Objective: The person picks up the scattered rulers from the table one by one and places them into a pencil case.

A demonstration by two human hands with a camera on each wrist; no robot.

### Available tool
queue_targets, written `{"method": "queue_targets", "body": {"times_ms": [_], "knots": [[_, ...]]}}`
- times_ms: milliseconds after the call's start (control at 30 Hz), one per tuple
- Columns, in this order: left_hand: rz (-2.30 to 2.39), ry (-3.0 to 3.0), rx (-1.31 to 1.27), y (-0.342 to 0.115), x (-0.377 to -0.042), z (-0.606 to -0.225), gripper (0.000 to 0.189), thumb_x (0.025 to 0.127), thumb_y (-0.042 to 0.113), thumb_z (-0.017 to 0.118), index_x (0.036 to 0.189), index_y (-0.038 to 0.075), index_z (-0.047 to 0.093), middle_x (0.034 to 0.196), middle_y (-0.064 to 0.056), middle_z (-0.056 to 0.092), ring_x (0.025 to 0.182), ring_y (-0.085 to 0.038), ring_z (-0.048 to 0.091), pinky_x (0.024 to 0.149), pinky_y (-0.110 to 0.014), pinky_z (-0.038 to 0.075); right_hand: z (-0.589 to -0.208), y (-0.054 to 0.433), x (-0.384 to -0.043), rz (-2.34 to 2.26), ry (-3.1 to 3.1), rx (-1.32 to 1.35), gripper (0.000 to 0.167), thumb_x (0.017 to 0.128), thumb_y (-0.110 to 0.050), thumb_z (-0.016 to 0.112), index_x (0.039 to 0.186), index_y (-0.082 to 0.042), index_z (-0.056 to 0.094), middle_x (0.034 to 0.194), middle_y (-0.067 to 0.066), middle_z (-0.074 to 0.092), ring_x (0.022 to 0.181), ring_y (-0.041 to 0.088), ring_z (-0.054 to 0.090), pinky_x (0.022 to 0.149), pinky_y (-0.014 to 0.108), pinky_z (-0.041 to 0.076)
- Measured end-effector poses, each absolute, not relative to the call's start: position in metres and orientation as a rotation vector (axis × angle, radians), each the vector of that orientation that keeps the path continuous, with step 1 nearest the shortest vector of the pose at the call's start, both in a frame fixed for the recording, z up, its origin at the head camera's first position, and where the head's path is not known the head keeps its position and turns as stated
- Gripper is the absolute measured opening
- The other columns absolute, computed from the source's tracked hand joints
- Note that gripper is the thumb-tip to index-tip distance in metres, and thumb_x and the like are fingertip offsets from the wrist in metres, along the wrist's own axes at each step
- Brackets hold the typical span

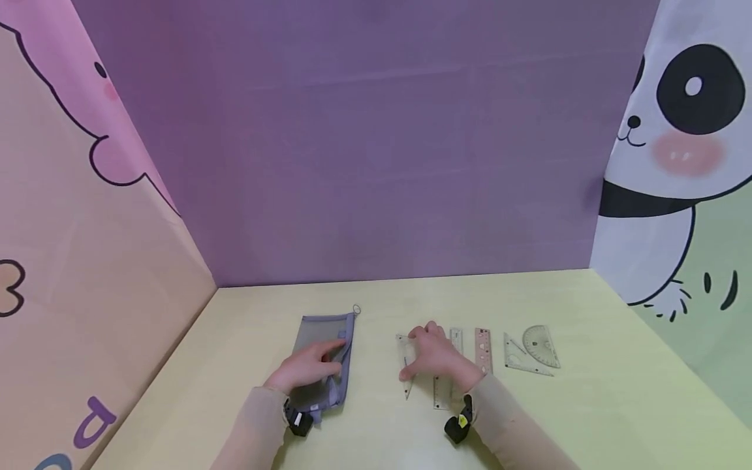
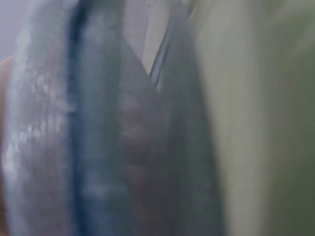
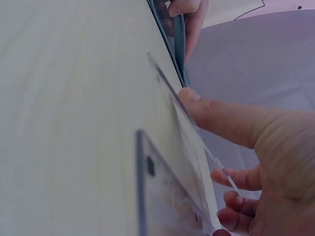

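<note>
My left hand (image 1: pixel 308 365) is at the grey-blue mesh zipper pouch (image 1: pixel 308 329), which lies on the table. In the right wrist view, its thumb (image 3: pixel 180 7) pinches the pouch's zipped edge against the fingers. Mesh and zipper fill much of the left wrist view, blurred. Between thumb and fingertips, my right hand (image 1: pixel 436 354) holds a clear, flat, straight-edged plastic piece (image 3: pixel 206 146), tilted up off the table. Part of that piece is hidden behind the hand. Two clear rulers (image 1: pixel 455 335) lie beneath and beside this hand, partly covered.
Right of my right hand lies a pink ruler (image 1: pixel 483 343). Farther right are a clear set square (image 1: pixel 519 362) and a clear protractor (image 1: pixel 540 344), overlapping. A purple wall (image 1: pixel 376 163) rises behind the pale table (image 1: pixel 376 437), with printed panels on both sides.
</note>
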State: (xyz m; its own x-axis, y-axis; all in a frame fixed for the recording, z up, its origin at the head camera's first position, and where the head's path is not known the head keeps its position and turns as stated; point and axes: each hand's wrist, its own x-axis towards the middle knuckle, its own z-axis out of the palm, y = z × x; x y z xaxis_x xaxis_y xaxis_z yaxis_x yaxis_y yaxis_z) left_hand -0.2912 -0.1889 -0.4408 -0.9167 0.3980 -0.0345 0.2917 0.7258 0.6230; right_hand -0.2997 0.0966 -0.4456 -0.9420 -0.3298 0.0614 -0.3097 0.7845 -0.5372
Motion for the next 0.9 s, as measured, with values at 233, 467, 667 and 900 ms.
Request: {"method": "queue_targets", "body": {"times_ms": [233,467,667,900], "knots": [[0.969,2.751,0.506,-0.189,-0.287,-0.444,0.067,0.077,0.020,0.062,0.141,0.010,0.050,0.076,-0.002,0.047,0.068,-0.017,0.042,0.054,-0.032,0.031,-0.447,0.099,-0.302,-1.066,2.836,-0.542,0.080,0.069,-0.021,0.086,0.134,0.003,0.045,0.098,0.010,0.057,0.084,0.021,0.054,0.078,0.040,0.047],[0.958,2.761,0.501,-0.189,-0.289,-0.440,0.067,0.076,0.019,0.062,0.142,0.011,0.050,0.074,-0.001,0.048,0.066,-0.016,0.042,0.054,-0.032,0.030,-0.442,0.104,-0.308,-1.293,2.751,-0.582,0.054,0.082,-0.002,0.072,0.129,0.004,0.047,0.069,-0.001,0.055,0.057,0.011,0.048,0.055,0.027,0.042],[0.958,2.762,0.502,-0.189,-0.290,-0.439,0.066,0.077,0.020,0.061,0.142,0.011,0.050,0.076,-0.001,0.048,0.067,-0.016,0.043,0.055,-0.032,0.031,-0.443,0.109,-0.313,-1.427,2.704,-0.481,0.040,0.088,-0.004,0.065,0.125,0.001,0.053,0.072,0.000,0.058,0.051,0.012,0.049,0.052,0.029,0.042],[0.950,2.764,0.535,-0.190,-0.291,-0.440,0.066,0.077,0.019,0.061,0.142,0.009,0.049,0.075,-0.001,0.048,0.068,-0.016,0.043,0.055,-0.032,0.032,-0.440,0.117,-0.318,-1.559,2.597,-0.340,0.039,0.088,-0.004,0.065,0.126,0.000,0.055,0.075,0.004,0.063,0.051,0.016,0.054,0.052,0.031,0.049]]}}
